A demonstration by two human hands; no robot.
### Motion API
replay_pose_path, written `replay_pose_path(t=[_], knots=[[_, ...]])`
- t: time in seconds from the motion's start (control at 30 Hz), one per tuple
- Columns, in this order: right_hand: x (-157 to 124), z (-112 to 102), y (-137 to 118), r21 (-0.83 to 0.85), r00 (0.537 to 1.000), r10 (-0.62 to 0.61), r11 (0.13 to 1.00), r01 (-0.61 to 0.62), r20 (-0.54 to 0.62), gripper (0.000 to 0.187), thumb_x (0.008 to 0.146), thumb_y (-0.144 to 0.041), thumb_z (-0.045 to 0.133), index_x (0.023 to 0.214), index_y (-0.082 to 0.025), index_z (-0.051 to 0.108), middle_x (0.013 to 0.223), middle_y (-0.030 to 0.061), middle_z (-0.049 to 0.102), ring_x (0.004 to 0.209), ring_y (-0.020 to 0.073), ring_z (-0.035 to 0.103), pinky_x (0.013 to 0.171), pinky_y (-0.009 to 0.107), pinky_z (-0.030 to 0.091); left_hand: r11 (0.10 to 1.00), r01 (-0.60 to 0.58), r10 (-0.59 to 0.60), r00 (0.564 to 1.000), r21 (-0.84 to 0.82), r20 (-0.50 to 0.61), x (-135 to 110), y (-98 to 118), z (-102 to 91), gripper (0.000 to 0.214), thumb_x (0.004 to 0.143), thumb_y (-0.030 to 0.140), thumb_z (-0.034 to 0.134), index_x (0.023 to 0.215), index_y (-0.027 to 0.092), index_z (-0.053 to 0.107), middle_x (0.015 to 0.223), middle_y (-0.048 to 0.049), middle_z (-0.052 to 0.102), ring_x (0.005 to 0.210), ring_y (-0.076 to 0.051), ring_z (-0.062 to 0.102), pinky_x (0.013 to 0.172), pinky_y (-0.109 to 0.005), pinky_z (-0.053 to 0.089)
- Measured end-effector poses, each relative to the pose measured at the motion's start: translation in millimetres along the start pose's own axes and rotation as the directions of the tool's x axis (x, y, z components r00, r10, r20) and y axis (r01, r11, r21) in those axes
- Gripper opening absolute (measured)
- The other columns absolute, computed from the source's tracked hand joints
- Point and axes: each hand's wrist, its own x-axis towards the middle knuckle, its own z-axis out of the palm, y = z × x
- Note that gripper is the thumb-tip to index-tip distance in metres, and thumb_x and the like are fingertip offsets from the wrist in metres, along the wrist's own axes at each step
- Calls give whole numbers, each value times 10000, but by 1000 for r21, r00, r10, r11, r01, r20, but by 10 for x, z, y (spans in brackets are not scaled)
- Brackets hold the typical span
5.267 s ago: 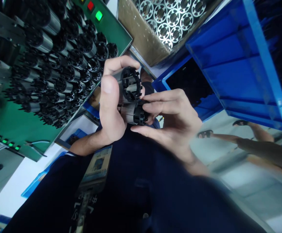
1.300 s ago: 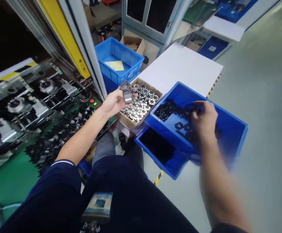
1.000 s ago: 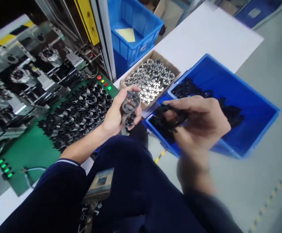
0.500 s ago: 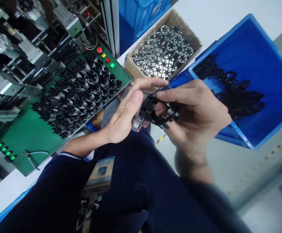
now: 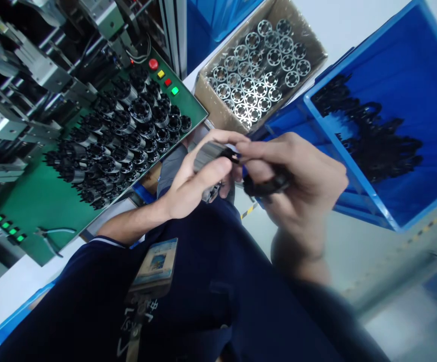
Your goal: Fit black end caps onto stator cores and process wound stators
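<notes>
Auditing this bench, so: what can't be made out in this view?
Head view only:
Where the metal sleeve meets the black plastic ring: hidden by the fingers of the left hand and right hand.
Print on the lanyard badge: too small.
Far corner of the blue crate: cut off by the frame's top-right edge.

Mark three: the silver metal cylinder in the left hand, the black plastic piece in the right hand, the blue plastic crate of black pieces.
Silver metal cylinder [image 5: 208,155]: head view, on its curved side.
Black plastic piece [image 5: 267,187]: head view, on its middle.
Blue plastic crate [image 5: 361,50]: head view, on its rim.
</notes>
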Motion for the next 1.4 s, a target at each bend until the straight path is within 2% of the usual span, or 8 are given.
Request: replay_pose_path(t=[0.23, 0.33, 0.47, 0.57, 0.83, 1.07, 1.23, 1.4], knots=[[-90, -133, 125, 70, 966, 131, 986, -150, 222, 361, 1020, -165, 863, 1331, -348, 849, 1153, -2, 858, 936, 203, 828, 810, 369, 709, 961, -139, 69, 956, -238, -284, 146, -91, 82, 318, 1101, 550, 732, 1048, 239, 694, 829, 9, 628, 590, -124, 552, 585, -282, 466], [-148, -19, 95, 180, 982, 140, 970, -162, 127, 287, 964, -142, 934, 1188, -307, 865, 1100, -13, 887, 880, 202, 847, 715, 349, 713, 932, -219, 112, 932, -288, -344, 149, -140, 173, 346, 1157, 540, 700, 1044, 223, 779, 999, -33, 681, 776, -147, 641, 750, -301, 539], [-183, 166, 33, 288, 998, 60, 956, -53, -16, 300, 958, -78, 945, 1154, -304, 921, 1178, -16, 926, 920, 192, 890, 626, 286, 684, 929, -242, 99, 891, -280, -443, 153, -140, 319, 548, 1183, 740, 604, 1023, 258, 811, 992, -36, 682, 731, -156, 585, 657, -310, 468], [-196, 243, 46, 282, 998, 66, 957, -62, -6, 269, 1026, -99, 879, 1189, -307, 930, 1255, 8, 910, 874, 143, 859, 606, 244, 677, 949, -270, 146, 838, -166, -525, 170, -103, 382, 692, 1160, 877, 495, 971, 284, 799, 834, -34, 639, 665, -180, 552, 614, -332, 434], [-322, 273, 132, 370, 995, 83, 924, -95, 48, 613, 891, -118, 1028, 1445, -339, 885, 1396, 31, 886, 925, 177, 839, 658, 276, 742, 929, -327, 162, 784, -176, -599, 237, -53, 470, 600, 1209, 691, 444, 943, 286, 797, 750, -57, 548, 647, -213, 481, 580, -374, 403], [-406, 350, 97, 292, 994, 104, 952, -88, -41, 499, 916, -235, 1050, 1388, -310, 905, 1245, 52, 909, 935, 222, 839, 691, 364, 709, 957, -280, 183, 793, -81, -581, 249, -106, 519, 630, 1192, 605, 291, 922, 344, 798, 804, -88, 579, 672, -266, 456, 625, -427, 373], [-477, 383, 127, 336, 984, 180, 927, -169, -1, 485, 970, -282, 1007, 1412, -444, 891, 1373, 22, 883, 1180, 291, 857, 831, 427, 783, 934, -355, 291, 814, -32, -503, 274, -285, 365, 548, 1086, 826, 540, 996, 354, 802, 941, -82, 621, 714, -244, 484, 622, -405, 410], [-527, 445, 219, 400, 938, 341, 852, -339, 68, 447, 990, -445, 1002, 1410, -380, 862, 1286, 22, 869, 1013, 229, 846, 899, 406, 808, 953, -294, 239, 874, -68, -422, 282, -367, 219, 536, 1087, 830, 653, 1078, 315, 800, 1048, -62, 673, 740, -199, 536, 638, -330, 468]])
